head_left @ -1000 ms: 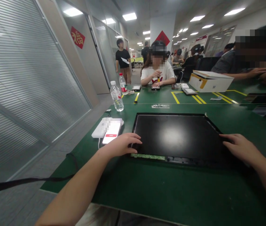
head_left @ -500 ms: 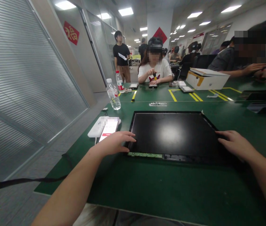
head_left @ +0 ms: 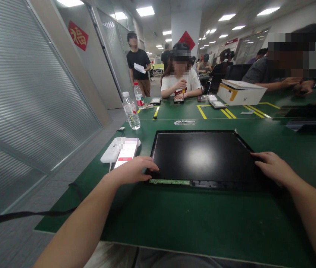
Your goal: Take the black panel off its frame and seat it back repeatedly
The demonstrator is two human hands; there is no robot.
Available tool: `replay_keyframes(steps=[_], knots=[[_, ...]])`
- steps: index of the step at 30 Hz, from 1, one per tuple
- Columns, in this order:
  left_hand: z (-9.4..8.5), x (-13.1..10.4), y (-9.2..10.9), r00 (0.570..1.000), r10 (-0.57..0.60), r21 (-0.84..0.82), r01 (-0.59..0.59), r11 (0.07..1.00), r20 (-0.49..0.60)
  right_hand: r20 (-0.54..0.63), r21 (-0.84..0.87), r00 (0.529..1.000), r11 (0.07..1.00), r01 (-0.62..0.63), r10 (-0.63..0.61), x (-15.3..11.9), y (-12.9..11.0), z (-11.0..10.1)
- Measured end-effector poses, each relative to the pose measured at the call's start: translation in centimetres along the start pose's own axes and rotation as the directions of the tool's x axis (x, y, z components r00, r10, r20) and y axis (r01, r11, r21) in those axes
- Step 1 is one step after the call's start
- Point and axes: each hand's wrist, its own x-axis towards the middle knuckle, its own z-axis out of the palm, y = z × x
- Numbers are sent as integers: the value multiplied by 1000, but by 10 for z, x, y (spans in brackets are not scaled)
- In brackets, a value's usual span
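Note:
A black flat display panel (head_left: 191, 156) lies on the green table in front of me, its dark screen facing up and reflecting a bright spot. A green circuit strip (head_left: 170, 182) shows along its near edge at the left. My left hand (head_left: 137, 169) grips the panel's near left corner, fingers curved over the frame and the thumb lower down. On the opposite side my right hand (head_left: 275, 167) holds the right edge, fingertips on the frame. The undersides of both grips are hidden.
Left of the panel lie a lit phone (head_left: 126, 152) and a white flat device (head_left: 110, 150). Beyond them stand two water bottles, the nearer one (head_left: 132, 113) clear. A white box (head_left: 240, 93) sits across the table, where a co-worker (head_left: 180, 82) handles a small device.
The view has shifted slightly, moving the scene a little left in the picture. Both hands stay at the panel's edges, and the left fingers bend slightly more.

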Motion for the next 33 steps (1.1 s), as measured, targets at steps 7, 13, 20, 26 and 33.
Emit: replay_keyframes(steps=[7, 13, 20, 26, 33], knots=[[0, 1, 4, 999, -17, -6, 17, 1000, 33, 4, -13, 1000, 1000, -28, 28, 2, -2, 0], [0, 1, 3, 999, -5, -1, 5, 1000, 35, 32, -28, 999, 999, -38, 39, 0, -4, -2], [0, 1, 1, 999, 16, -7, -15, 1000, 39, 33, -33, 999, 999, -42, 43, 0, -4, -2], [1, 1, 0, 999, 33, -15, -33, 999, 34, -9, -26, 1000, 999, -25, 25, 1, 0, 0], [2, 0, -2, 999, 48, -9, -48, 999, 16, -19, -22, 1000, 1000, -11, 10, 3, 2, 1]])
